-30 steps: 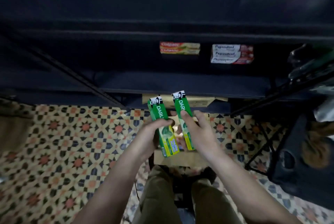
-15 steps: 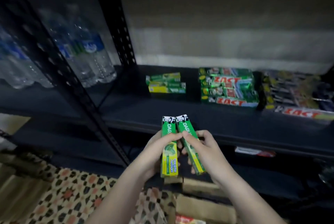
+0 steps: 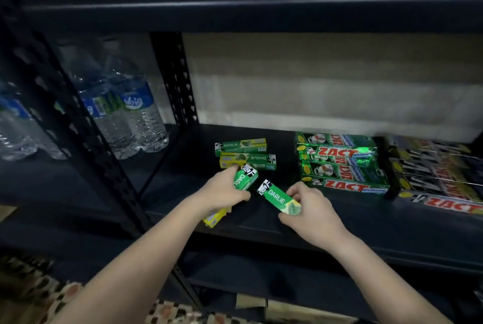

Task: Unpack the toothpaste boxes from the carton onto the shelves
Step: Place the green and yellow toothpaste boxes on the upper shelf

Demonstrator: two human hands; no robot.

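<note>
Green Darlie box, left (image 3: 244, 180): gripped by left hand (image 3: 222, 193), fingers curled round its middle; yellow end sticks out below the wrist; top end just beside the shelved pair
Green Darlie box, right (image 3: 278, 199): pinched by right hand (image 3: 311, 208), thumb under, fingers curled over the lower end; tilted, logo end pointing up-left; just over the shelf
Shelved Darlie pair (image 3: 244, 152): two boxes lying flat, one in front of the other, mid-shelf
Shelf (image 3: 339, 221): dark metal board; both hands over its front part
Zact boxes (image 3: 342, 167): green stack, right of the Darlie pair, well apart from the hands
Black Zact boxes (image 3: 439, 174): far right; blurred
Water bottles (image 3: 130, 114): left bay, behind the perforated upright (image 3: 180, 78)
Carton (image 3: 261, 308): cardboard edge at bottom; contents cannot tell
</note>
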